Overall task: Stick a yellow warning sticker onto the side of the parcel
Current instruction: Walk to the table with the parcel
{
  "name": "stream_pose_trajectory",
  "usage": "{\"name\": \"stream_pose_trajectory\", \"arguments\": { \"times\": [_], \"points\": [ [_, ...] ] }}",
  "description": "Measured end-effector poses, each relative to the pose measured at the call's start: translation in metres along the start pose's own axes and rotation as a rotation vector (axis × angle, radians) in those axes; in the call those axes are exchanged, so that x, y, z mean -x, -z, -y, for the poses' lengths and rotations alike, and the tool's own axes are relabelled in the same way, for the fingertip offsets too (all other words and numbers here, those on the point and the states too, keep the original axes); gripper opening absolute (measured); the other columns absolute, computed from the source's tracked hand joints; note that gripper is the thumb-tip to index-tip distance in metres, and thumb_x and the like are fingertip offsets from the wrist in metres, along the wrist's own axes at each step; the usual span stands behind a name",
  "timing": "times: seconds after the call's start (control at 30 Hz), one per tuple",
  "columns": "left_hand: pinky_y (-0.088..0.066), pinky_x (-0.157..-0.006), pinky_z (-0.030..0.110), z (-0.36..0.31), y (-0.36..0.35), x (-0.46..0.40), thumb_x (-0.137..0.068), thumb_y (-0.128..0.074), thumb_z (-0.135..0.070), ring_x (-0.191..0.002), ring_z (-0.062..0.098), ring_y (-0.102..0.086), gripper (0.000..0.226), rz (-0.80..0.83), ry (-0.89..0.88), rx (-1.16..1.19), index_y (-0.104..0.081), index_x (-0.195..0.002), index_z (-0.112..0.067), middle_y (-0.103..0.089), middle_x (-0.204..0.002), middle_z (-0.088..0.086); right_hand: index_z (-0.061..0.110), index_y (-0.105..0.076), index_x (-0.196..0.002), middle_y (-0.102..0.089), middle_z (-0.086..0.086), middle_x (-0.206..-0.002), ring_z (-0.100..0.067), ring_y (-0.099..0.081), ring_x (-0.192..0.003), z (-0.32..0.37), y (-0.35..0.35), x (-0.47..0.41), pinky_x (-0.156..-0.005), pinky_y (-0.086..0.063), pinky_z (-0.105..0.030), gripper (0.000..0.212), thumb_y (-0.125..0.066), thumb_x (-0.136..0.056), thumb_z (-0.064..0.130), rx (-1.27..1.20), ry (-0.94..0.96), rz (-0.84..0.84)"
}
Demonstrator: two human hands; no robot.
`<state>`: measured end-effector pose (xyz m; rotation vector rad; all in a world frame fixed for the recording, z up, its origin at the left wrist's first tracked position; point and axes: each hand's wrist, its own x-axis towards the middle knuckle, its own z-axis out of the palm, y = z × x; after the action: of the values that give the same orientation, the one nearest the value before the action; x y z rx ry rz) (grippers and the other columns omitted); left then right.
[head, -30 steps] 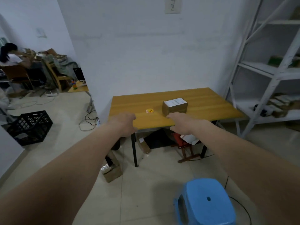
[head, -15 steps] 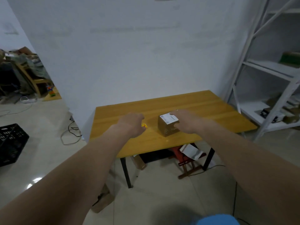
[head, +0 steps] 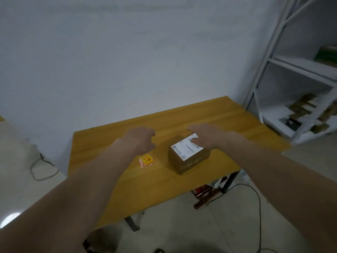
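Dim, flat indoor light with soft shadows. A glare patch on the floor (head: 11, 218) at 8 o'clock. Motion blur smears the shelf (head: 300, 114) at 3 o'clock; edges bow outward.

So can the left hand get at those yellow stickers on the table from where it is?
Probably yes. The left hand hovers open just behind the yellow stickers, which lie flat on the table with nothing over them. The parcel sits off to the right, under the right hand, so it does not block the way.

Brown parcel (head: 187, 159), yellow-red sticker (head: 146, 161)
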<state>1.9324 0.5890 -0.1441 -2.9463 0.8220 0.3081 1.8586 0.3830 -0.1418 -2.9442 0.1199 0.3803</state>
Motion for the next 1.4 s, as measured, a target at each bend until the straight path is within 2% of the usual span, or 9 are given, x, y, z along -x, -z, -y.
{"name": "stream_pose_trajectory", "arguments": {
  "times": [0.13,0.3,0.4,0.53,0.73,0.93,1.17,1.3,1.4],
  "points": [
    [-0.042,-0.098,0.038,-0.004,0.012,-0.047,-0.089,-0.053,-0.041,-0.124,0.026,-0.046,0.048,-0.069,-0.103,0.055,-0.043,-0.134,-0.024,-0.048,-0.138,0.004,0.02,-0.035,-0.143,-0.04,-0.003,-0.15,-0.025,-0.042,-0.133,-0.012,0.008,-0.035,-0.103,-0.038,-0.037,0.047,-0.044,-0.098,0.021,-0.003,0.005,-0.031],
    [-0.038,-0.098,0.036,-0.013,0.007,-0.079,-0.09,-0.052,-0.042,-0.125,0.024,-0.044,0.047,-0.055,-0.17,0.106,-0.043,-0.133,-0.026,-0.046,-0.139,0.002,0.021,-0.038,-0.142,-0.042,-0.002,-0.148,-0.024,-0.041,-0.134,-0.027,0.011,-0.064,-0.104,-0.04,-0.043,0.045,-0.044,-0.097,0.027,0.032,0.038,-0.044],
    [-0.04,-0.1,0.038,-0.013,0.004,-0.09,-0.09,-0.052,-0.041,-0.127,0.023,-0.044,0.047,-0.096,-0.167,0.161,-0.043,-0.134,-0.026,-0.046,-0.14,0.001,0.017,-0.042,-0.14,-0.034,-0.003,-0.153,-0.022,-0.032,-0.139,-0.037,0.009,-0.076,-0.108,-0.035,-0.042,0.044,-0.048,-0.096,0.023,0.002,0.13,-0.072],
    [-0.038,-0.099,0.037,-0.024,0.0,-0.106,-0.091,-0.051,-0.041,-0.131,0.019,-0.04,0.046,-0.089,-0.118,0.17,-0.043,-0.134,-0.027,-0.044,-0.143,0.0,0.015,-0.041,-0.141,-0.03,-0.002,-0.154,-0.021,-0.028,-0.14,-0.066,0.008,-0.092,-0.11,-0.033,-0.04,0.046,-0.048,-0.096,0.022,0.024,0.264,-0.047],
    [-0.04,-0.097,0.032,-0.075,-0.015,-0.157,-0.09,-0.055,-0.038,-0.125,0.019,-0.045,0.045,-0.131,0.012,0.307,-0.047,-0.132,-0.025,-0.048,-0.139,-0.001,0.013,-0.043,-0.139,-0.033,-0.006,-0.153,-0.022,-0.03,-0.138,-0.125,0.004,-0.143,-0.111,-0.031,-0.033,0.044,-0.047,-0.097,0.024,0.021,0.467,0.032],
    [-0.043,-0.091,0.031,-0.122,-0.032,-0.209,-0.091,-0.055,-0.028,-0.117,0.021,-0.052,0.037,-0.162,0.055,0.376,-0.052,-0.128,-0.024,-0.054,-0.133,0.0,0.012,-0.049,-0.132,-0.051,-0.008,-0.135,-0.023,-0.044,-0.123,-0.184,-0.001,-0.188,-0.1,-0.04,-0.038,0.037,-0.047,-0.097,0.023,-0.006,0.496,0.07],
    [-0.041,-0.095,0.033,-0.118,-0.077,-0.246,-0.095,-0.049,-0.025,-0.123,0.021,-0.048,0.035,-0.245,0.112,0.293,-0.05,-0.13,-0.025,-0.052,-0.137,0.0,0.022,-0.044,-0.137,-0.054,-0.001,-0.134,-0.02,-0.049,-0.121,-0.211,-0.046,-0.235,-0.094,-0.039,-0.03,0.04,-0.046,-0.097,0.026,0.023,0.54,-0.03],
    [-0.046,-0.093,0.041,-0.11,-0.107,-0.252,-0.093,-0.051,-0.029,-0.115,0.024,-0.054,0.036,-0.289,0.178,0.269,-0.05,-0.129,-0.027,-0.055,-0.132,0.001,0.023,-0.045,-0.136,-0.057,-0.002,-0.131,-0.022,-0.053,-0.117,-0.206,-0.077,-0.253,-0.089,-0.045,-0.034,0.039,-0.045,-0.097,0.027,0.062,0.588,-0.127],
    [-0.048,-0.086,0.04,-0.11,-0.12,-0.243,-0.093,-0.051,-0.028,-0.108,0.025,-0.058,0.035,-0.427,0.26,0.183,-0.052,-0.127,-0.026,-0.058,-0.127,0.0,0.026,-0.041,-0.139,-0.054,0.0,-0.136,-0.022,-0.05,-0.122,-0.197,-0.089,-0.253,-0.094,-0.046,-0.039,0.041,-0.044,-0.098,0.027,0.034,0.611,-0.229]
  ]
}}
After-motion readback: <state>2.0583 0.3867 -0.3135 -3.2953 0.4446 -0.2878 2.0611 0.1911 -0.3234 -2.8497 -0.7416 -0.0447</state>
